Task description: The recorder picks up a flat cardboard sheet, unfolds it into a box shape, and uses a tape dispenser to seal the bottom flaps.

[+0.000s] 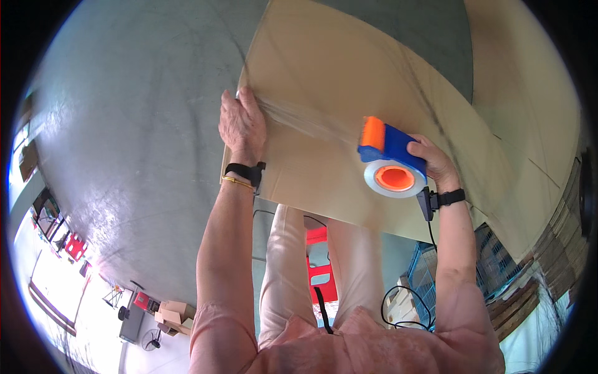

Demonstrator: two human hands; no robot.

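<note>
A blue and orange tape dispenser (393,142) with a roll of clear tape (375,184) is in my right hand (436,163), its fingers closed round the blue body. The dispenser is over a large brown cardboard sheet (305,174) in front of my legs. From near the cardboard's left edge, a strip of clear tape (305,119) runs across it toward the dispenser. At that left edge my left hand (243,128) grips the cardboard, thumb on the face; part of its fingers is hidden past the edge.
Another large cardboard sheet (529,124) lies at the right. Below it stand a blue wire crate (427,265) and wooden boards (517,305). A red plastic stool (321,280) shows between my legs. Open cartons (175,316) and a fan (151,340) are at the lower left.
</note>
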